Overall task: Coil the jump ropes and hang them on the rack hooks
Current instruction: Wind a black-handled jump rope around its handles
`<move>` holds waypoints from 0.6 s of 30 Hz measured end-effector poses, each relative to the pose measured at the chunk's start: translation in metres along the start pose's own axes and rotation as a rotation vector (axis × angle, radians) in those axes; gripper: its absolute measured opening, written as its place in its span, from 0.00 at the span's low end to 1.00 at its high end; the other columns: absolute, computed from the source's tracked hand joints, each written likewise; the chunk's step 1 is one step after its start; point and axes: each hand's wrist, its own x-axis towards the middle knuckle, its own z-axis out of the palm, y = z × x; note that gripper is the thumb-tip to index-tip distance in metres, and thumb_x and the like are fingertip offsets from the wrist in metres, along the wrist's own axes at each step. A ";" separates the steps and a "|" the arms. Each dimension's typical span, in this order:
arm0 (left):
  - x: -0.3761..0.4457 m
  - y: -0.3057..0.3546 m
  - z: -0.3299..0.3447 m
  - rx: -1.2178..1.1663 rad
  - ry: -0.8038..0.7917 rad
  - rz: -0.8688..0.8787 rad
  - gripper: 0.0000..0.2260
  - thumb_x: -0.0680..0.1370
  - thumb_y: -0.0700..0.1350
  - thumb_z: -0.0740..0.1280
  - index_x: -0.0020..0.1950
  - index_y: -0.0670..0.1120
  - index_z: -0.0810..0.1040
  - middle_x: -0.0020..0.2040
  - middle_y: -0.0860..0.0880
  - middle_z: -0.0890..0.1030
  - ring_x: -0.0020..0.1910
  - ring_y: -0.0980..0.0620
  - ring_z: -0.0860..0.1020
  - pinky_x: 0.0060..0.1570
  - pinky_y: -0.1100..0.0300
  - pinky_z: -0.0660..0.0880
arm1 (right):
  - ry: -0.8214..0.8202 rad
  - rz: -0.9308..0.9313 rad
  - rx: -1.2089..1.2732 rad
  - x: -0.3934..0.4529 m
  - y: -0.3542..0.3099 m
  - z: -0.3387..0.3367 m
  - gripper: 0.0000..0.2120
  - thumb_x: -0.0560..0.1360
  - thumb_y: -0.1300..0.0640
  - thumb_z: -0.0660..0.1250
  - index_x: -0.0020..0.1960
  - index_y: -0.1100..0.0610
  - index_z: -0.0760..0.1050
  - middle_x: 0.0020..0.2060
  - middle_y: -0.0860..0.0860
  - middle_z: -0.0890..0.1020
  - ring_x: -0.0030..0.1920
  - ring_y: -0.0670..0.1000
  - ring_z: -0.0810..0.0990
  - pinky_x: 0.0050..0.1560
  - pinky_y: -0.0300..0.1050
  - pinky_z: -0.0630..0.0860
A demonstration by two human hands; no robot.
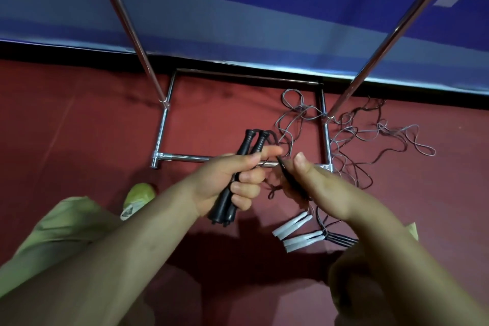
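Above the red floor [79,140], near the rack base [164,135], the left hand [227,182] gripped two black handles [238,174] side by side, fingers curled round them. The right hand [322,190] pinched the black cord [284,169] just beside the left thumb — apparently starting a loop, though the cord under the palm was hidden. Coiling of this rope looked barely begun. To the right, a tangle of cords [352,135] lay loose around the far right post [375,47], uncoiled. Near the right wrist lay white handles [296,233] on the floor, their ropes waiting too. No hooks showed in view, and nothing hung on the rack — so nearly all the work seemed left: finish this coil, hang it, then the rest.
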 end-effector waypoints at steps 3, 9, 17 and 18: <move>0.002 0.000 -0.005 -0.048 -0.073 0.017 0.32 0.66 0.48 0.78 0.67 0.53 0.72 0.27 0.54 0.68 0.21 0.62 0.65 0.21 0.69 0.66 | -0.029 -0.030 -0.051 0.006 -0.013 0.002 0.35 0.72 0.29 0.42 0.37 0.61 0.67 0.26 0.45 0.69 0.28 0.44 0.65 0.34 0.36 0.64; 0.008 0.000 0.002 0.374 0.361 -0.065 0.14 0.78 0.38 0.61 0.62 0.50 0.74 0.26 0.53 0.65 0.21 0.60 0.60 0.21 0.68 0.57 | -0.093 -0.052 -0.360 -0.008 -0.032 -0.008 0.24 0.79 0.38 0.53 0.44 0.58 0.73 0.31 0.49 0.72 0.32 0.46 0.69 0.38 0.43 0.68; 0.007 -0.012 0.010 0.734 0.126 -0.350 0.09 0.75 0.44 0.66 0.54 0.47 0.73 0.26 0.54 0.64 0.23 0.59 0.60 0.24 0.67 0.57 | 0.013 -0.224 0.034 -0.007 -0.030 -0.018 0.06 0.72 0.63 0.72 0.43 0.54 0.78 0.29 0.53 0.79 0.31 0.49 0.76 0.35 0.45 0.72; 0.007 -0.013 0.011 0.728 0.072 -0.382 0.14 0.73 0.46 0.66 0.58 0.48 0.75 0.27 0.54 0.64 0.23 0.60 0.60 0.24 0.67 0.57 | 0.014 -0.231 0.095 -0.004 -0.026 -0.018 0.05 0.71 0.62 0.72 0.42 0.53 0.78 0.29 0.53 0.78 0.32 0.51 0.74 0.35 0.47 0.72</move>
